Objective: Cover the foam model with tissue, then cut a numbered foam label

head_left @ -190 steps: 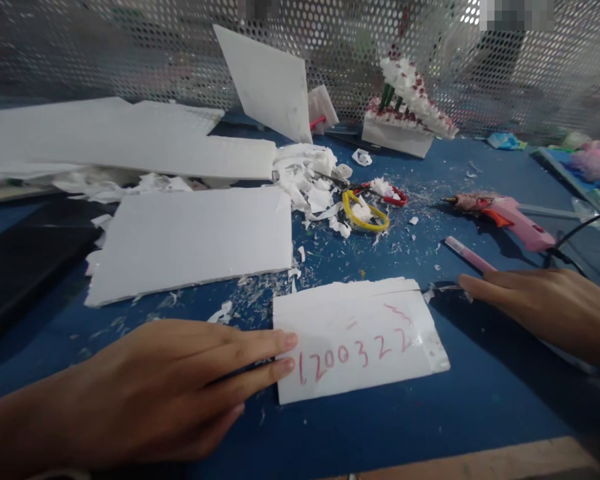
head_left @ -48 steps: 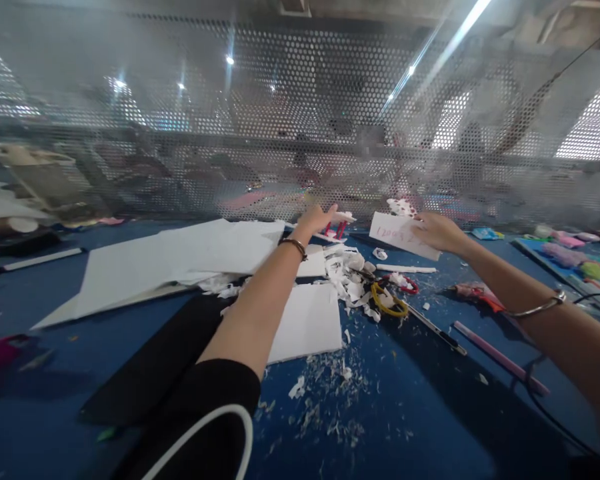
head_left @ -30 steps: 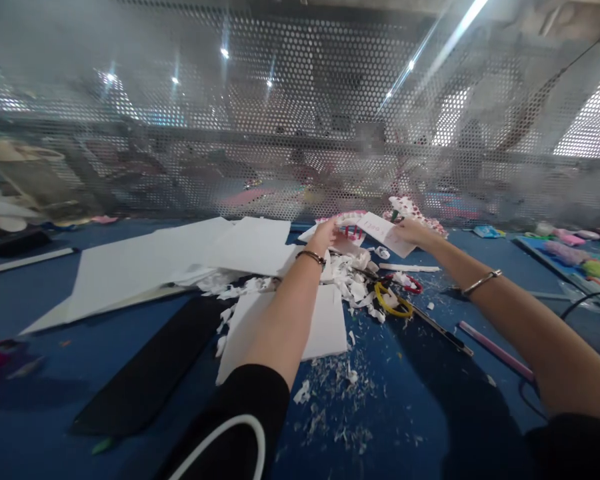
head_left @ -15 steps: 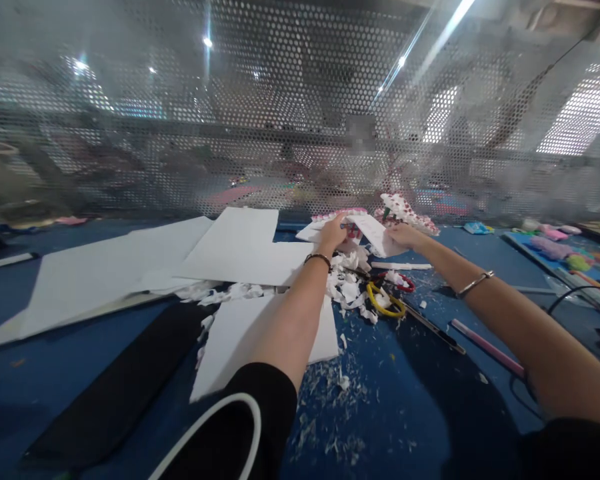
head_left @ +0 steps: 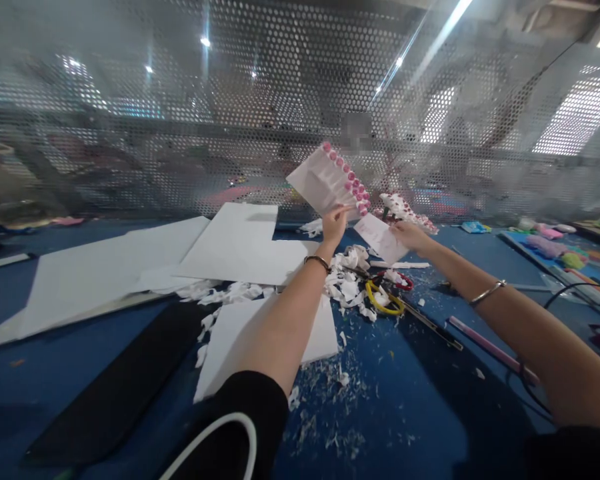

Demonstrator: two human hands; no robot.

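Note:
My left hand is closed on the lower edge of a white card, raised and tilted above the table. Pink rosette-like pieces run along that card's right edge. A smaller white sheet with faint pinkish marks hangs slanted from my right hand, which pinches its right side. Behind the right hand stands a white piece dotted with dark red. White paper scraps lie heaped below both hands, beside yellow-handled scissors.
Large white boards overlap at the left, with another white sheet under my left forearm. A black flat piece lies nearer. A thin cutter-like tool and a pink stick are at the right. A perforated metal screen rises behind.
My left hand has lifted the card with the pink rosettes up and tilted it upright. My right hand has moved slightly right, and its sheet has turned and come apart from the card.

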